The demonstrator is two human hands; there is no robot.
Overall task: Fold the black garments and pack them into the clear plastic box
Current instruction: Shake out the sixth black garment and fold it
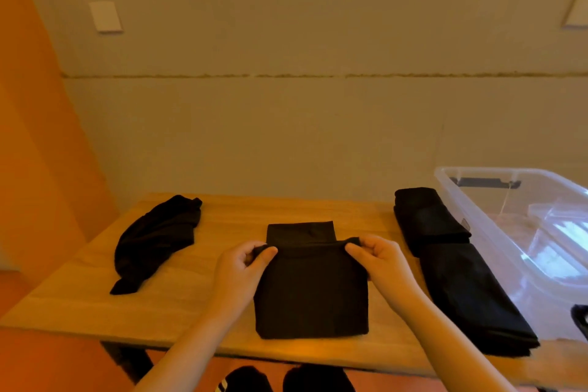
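We face a pale wall (318,25) crossed by a rough horizontal seam (222,75); two white plates (105,16) sit high on it; an orange panel (38,137) flanks our left; a wooden table (222,223) stands on reddish floor (47,363).

No words, numbers or signs can be read here. The two pale plates on the wall (105,16) are blank, and the clear plastic box (521,232) shows no label with letters you can make out.
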